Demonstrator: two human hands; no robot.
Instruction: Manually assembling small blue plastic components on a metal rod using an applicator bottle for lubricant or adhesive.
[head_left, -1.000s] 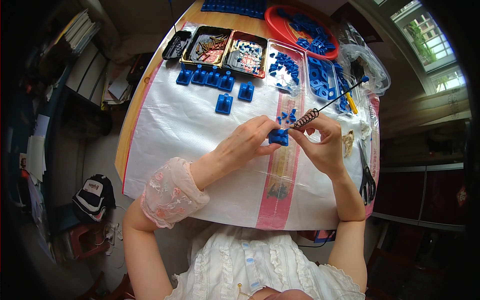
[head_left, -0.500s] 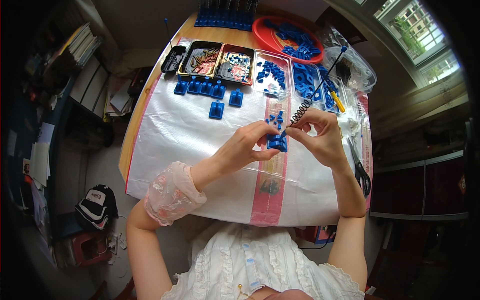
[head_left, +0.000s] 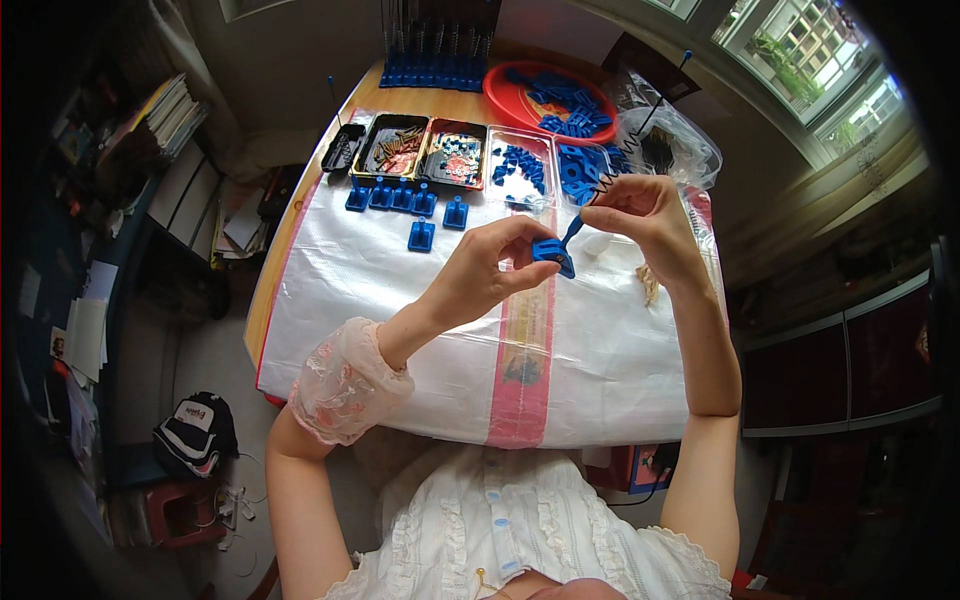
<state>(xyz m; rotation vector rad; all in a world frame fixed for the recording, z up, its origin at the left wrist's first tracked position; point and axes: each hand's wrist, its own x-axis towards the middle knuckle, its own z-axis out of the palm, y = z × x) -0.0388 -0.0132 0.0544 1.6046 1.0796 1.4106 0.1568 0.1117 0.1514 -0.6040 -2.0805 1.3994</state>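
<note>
- Since the earlier frames you are lifting both hands higher in the frame, so they are now sitting in the upper middle, and the spring rod is swinging up to point toward the upper right.
- At the far left of the frame, a stack of books [head_left: 165,115] is resting on shelving, and a dark cap [head_left: 195,432] is lying on the floor at lower left.
- On the table [head_left: 300,215], a white plastic sheet [head_left: 350,290] is covering the top; a row of small trays [head_left: 420,150] is lining its upper edge, with loose blue blocks [head_left: 400,197] sitting just below them.
- Your left hand [head_left: 480,275] is pinching a small blue plastic part [head_left: 553,254] between thumb and fingertips, in the middle of the frame above the sheet.
- Your right hand [head_left: 650,215] is closing its fingers around a thin rod with a coiled spring [head_left: 610,175], its blue lower end touching the blue part.
- Above, a red bowl [head_left: 500,92] is holding more blue pieces, and a clear plastic bag [head_left: 690,150] is lying at upper right.
</note>
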